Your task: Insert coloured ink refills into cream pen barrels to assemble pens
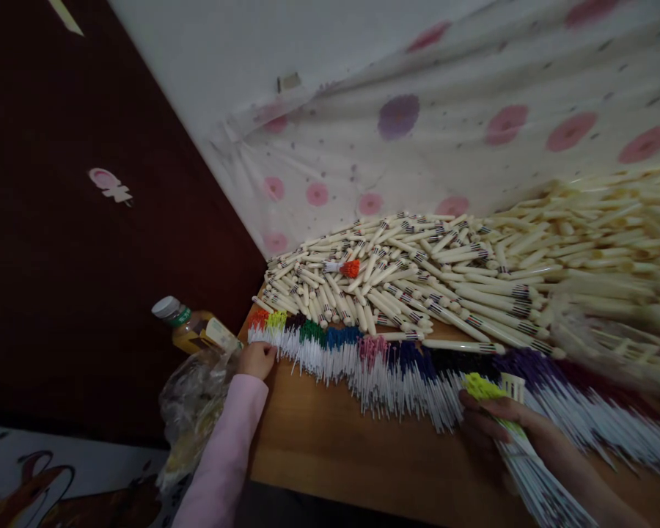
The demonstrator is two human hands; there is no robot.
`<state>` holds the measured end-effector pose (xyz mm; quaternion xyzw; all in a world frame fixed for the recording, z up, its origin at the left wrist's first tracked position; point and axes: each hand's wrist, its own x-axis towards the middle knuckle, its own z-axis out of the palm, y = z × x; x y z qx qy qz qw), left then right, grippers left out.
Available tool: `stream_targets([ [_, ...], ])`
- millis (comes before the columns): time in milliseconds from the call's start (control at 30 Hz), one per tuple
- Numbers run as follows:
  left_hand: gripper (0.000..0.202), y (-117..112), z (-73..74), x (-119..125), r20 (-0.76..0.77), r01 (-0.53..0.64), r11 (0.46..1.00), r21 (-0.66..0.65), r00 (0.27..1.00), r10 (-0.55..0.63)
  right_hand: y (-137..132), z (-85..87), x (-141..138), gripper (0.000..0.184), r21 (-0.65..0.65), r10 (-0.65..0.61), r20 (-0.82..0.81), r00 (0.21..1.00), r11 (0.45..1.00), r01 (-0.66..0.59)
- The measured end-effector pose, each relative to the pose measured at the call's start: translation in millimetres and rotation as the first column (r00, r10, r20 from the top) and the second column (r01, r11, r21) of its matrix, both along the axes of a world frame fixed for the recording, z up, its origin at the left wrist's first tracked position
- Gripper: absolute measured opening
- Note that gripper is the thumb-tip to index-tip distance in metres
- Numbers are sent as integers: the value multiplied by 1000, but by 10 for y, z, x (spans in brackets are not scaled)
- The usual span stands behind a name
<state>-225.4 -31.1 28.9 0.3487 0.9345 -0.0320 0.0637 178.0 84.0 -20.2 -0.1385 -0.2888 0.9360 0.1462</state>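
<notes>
Wood surface (pixel 330 440), flowery sheet (pixel 445 161) behind. R hand (pixel 522 416) clamped on yellow-tipped sticks (pixel 533 473) nr front edge; L hand (pixel 256 359) curled at the colour-sorted row (pixel 330 352) by the left edge, can't tell if gripping. Prob mid-gathering; next pick needs a light pinch imo.

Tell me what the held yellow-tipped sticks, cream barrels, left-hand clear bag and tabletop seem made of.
Held yellow-tipped sticks: likely plastic; slim, straight white shafts.
Cream barrels: probably plastic; smooth, evenly coloured.
Clear bag: thin plastic film, glossy, judging by see-through creases.
Tabletop: wood or wood-look laminate, brown; I can't tell which.
</notes>
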Motion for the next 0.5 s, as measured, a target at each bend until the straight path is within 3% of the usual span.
stream_targets([
  [167, 25, 10, 52, -41, -38, -40, 999, 21, 998, 41, -6, -17, -3, 37, -70, -83, 38, 996, 994, 86],
  [500, 22, 57, -47, -126, 14, -21, 999, 41, 1000, 20, 79, 30, 7, 29, -163, -108, 39, 993, 980, 113],
])
